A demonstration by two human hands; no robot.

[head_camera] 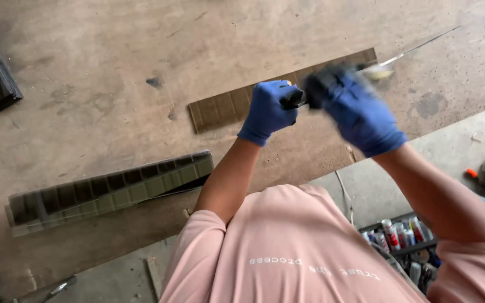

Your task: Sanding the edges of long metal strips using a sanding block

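A dark tool (294,100) sits over the near edge of a ribbed brown strip (265,95) that lies flat on the worn board (113,67). The left hand (268,111), in a blue glove, is closed round the tool's handle. The right hand (357,112), also gloved and blurred, is clenched on the tool's other end beside a thin metal blade (405,53). A glossy dark strip (108,191) lies well apart near the board's front edge; bare board spreads left. Cans (399,233) stand below right.
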